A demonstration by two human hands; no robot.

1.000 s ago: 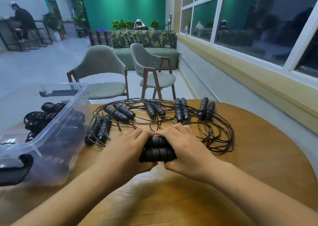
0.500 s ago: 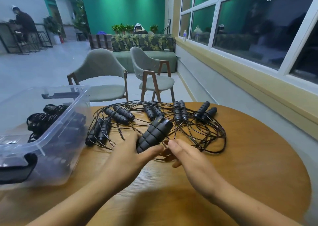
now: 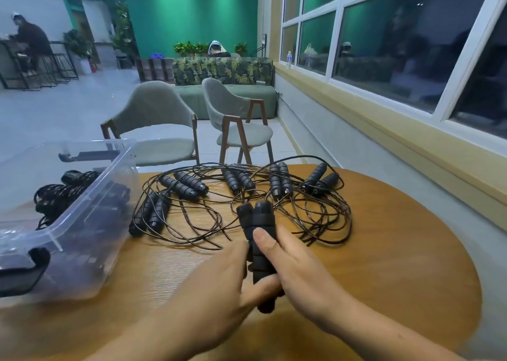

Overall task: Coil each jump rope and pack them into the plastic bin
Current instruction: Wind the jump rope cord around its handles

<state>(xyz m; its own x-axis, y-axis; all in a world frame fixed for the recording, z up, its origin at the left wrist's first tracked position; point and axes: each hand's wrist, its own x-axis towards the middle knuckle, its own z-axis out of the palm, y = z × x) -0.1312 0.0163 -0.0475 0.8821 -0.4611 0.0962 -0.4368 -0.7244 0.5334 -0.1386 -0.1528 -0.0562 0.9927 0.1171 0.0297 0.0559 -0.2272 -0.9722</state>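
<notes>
Jump rope handles (image 3: pixel 262 218): one black pair is now standing almost upright above the tabletop (image 3: pixel 384 251); one second ago it was lying flat under both hands.
Left hand (image 3: pixel 216 286): its grip is closing on the lower part of the pair, with the thumb pressing from the front. Half a second ago it was carrying the tilted pair alone.
Right hand (image 3: pixel 297 268): it was open and apart half a second ago; now its grip is holding the pair too, the thumb lying across the front handle.
Meaning for the task: I am judging that this rope is being picked for coiling; its cord is not yet wound.
Cord pile (image 3: pixel 310 215): five other pairs are waiting in it, uncoiled.
Plastic bin (image 3: pixel 79 253): standing at the left, already holding coiled ropes (image 3: pixel 57 196).
Writing: no brand or label is showing clearly enough to read.
</notes>
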